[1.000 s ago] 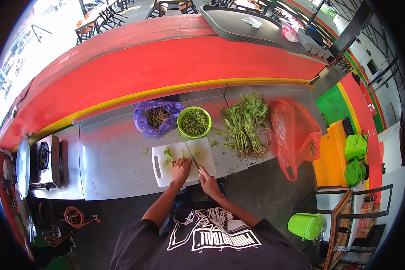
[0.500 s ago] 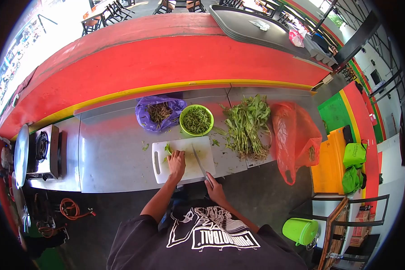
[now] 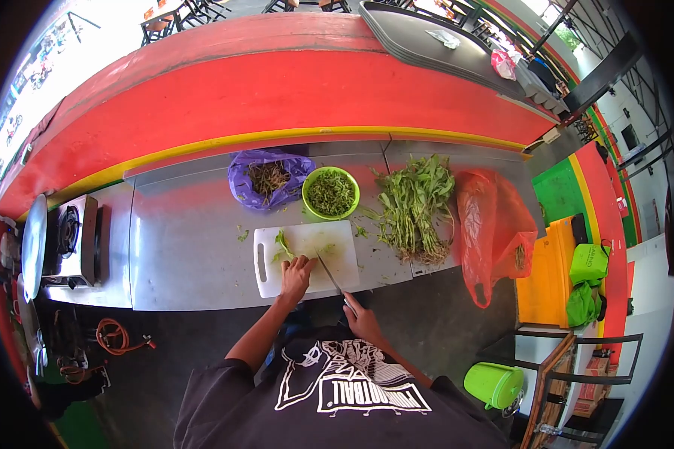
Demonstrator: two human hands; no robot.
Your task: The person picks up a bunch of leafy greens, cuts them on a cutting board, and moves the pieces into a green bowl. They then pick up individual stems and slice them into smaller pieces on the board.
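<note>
Close to the person [image 3: 337, 389], the right hand [image 3: 361, 318] grips the handle of a long steel knife [image 3: 328, 271], its blade over the near edge of the white plastic cutting board [image 3: 314, 236]. Left of it, the left hand [image 3: 296, 275] rests flat on the board, holding nothing, beside some green stems [image 3: 282, 245]. Farther off sit a round green bowl [image 3: 356, 198] of chopped greens [image 3: 331, 192] and a purple plastic bag [image 3: 240, 183]. Right of those lies a bunch of leafy greens [image 3: 416, 202].
</note>
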